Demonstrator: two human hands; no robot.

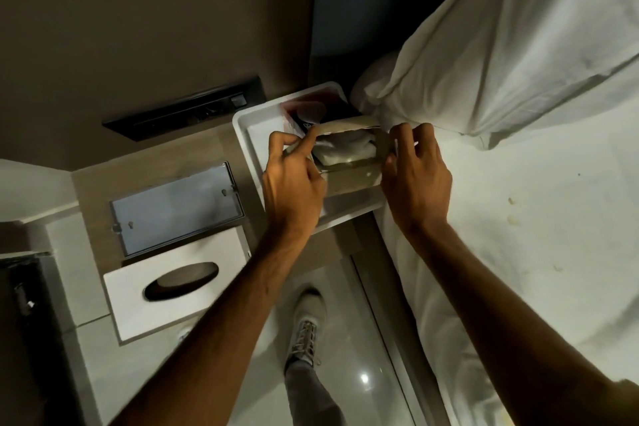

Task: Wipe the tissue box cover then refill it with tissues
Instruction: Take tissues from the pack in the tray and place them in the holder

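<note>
Left hand (pixel 294 183): fingers curled on the left end of a cardboard tissue pack (pixel 349 156), the grip pinching its torn flap between thumb and forefinger.
Right hand (pixel 416 176): on the right end of the same pack, thumb and fingertips pressed against the cardboard edge, the grip closed on it.
Tissue pack: held between both hands above a white tray (pixel 252 128); its top is open and a folded stack of white tissues (pixel 340 150) shows inside.
White tray: sits on the bedside surface (pixel 214 152), just beside the bed; a dark packet with red on it (pixel 325 111) lies at its far end, detail too dim to read.
Tissue box cover (pixel 173 290): white, with an oval slot facing up, lying on the near part of the surface, well apart from the hands; nothing shows through the slot but dark.
Base plate (pixel 176 207): a flat grey metal panel lying beside the cover, between it and the wall.
Wall panel (pixel 186 111): a dark strip with switches, above the surface.
Bed (pixel 518 235): white sheet on the right, a white pillow (pixel 501 45) at its head, touching the tray's far corner.
Floor (pixel 366 349): glossy, with the person's shoe (pixel 309 325) and trouser leg below the arms.
</note>
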